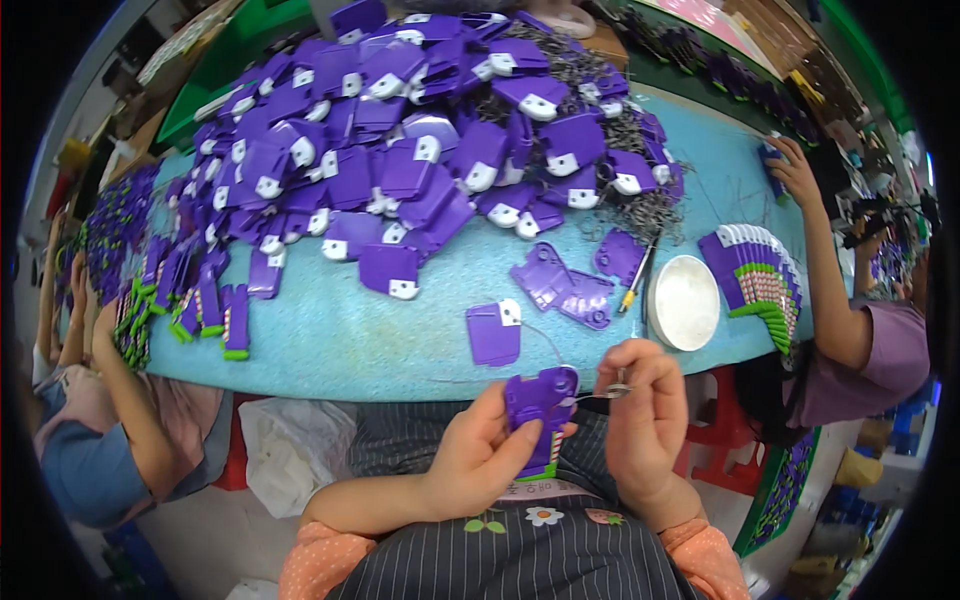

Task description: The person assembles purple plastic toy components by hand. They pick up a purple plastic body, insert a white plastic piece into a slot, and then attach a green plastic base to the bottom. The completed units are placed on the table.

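Above my lap, at the table's near edge, my left hand (pixel 478 445) is closed round a purple plastic casing (pixel 532 398) with a green end. Just to its right my right hand (pixel 648 425) pinches a small shiny metal piece (pixel 619 385) between thumb and fingers. A thin wire seems to run from that piece toward the casing; its exact shape is too small to tell. On the table beyond lies a flat purple panel (pixel 490 336) with a white corner, a thin curved wire beside it. Farther off rest loose purple shells (pixel 565 288).
A big heap of purple panels (pixel 350 175) fills the far side, with tangled grey metal parts (pixel 640 215) at its right. A white bowl (pixel 684 305), a yellow-handled tool (pixel 630 298) and fanned purple-green pieces (pixel 755 275) lie right. Co-workers sit at both sides.
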Demonstrator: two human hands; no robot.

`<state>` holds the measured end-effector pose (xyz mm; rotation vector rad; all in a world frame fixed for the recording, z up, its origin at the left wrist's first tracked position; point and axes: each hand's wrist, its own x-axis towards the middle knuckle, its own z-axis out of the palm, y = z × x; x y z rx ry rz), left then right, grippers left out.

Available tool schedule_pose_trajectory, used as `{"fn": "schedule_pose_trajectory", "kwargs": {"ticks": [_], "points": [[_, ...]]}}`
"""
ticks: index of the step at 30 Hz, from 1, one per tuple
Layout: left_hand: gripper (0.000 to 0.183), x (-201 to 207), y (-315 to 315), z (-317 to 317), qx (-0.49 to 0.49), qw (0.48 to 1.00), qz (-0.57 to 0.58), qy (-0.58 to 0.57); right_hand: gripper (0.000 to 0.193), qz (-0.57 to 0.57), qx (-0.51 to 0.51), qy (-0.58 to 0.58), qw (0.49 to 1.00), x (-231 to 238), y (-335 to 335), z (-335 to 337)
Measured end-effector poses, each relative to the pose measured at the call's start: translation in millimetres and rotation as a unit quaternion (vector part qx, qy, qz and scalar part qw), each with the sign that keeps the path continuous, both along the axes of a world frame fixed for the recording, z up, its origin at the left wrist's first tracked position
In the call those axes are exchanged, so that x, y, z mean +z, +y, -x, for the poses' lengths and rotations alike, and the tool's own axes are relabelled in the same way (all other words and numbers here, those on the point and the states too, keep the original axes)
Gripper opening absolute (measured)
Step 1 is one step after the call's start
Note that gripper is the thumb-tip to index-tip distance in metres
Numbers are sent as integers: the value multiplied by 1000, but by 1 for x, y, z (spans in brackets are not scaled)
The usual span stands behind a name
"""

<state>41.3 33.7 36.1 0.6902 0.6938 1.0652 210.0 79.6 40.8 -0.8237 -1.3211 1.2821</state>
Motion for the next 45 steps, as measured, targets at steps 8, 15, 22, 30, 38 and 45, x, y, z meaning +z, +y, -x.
{"fn": "schedule_pose_trajectory", "kwargs": {"ticks": [8,15,22,30,38,45], "points": [[34,-5,-7,6,17,999,-31,38,6,218,110,74,967,-9,-14,15],[30,-5,-3,24,-163,969,-38,184,15,191,200,-140,951,17,10,-18],[26,-9,-16,41,-208,957,-170,107,19,309,537,-45,784,14,50,-9],[39,-13,-60,38,26,986,163,-29,33,-231,94,-480,841,-14,42,46],[47,-22,-54,25,-16,989,150,-8,20,89,185,-170,964,5,-1,1],[45,-19,-50,24,-41,988,144,29,28,242,267,-120,925,-24,-10,16]]}}
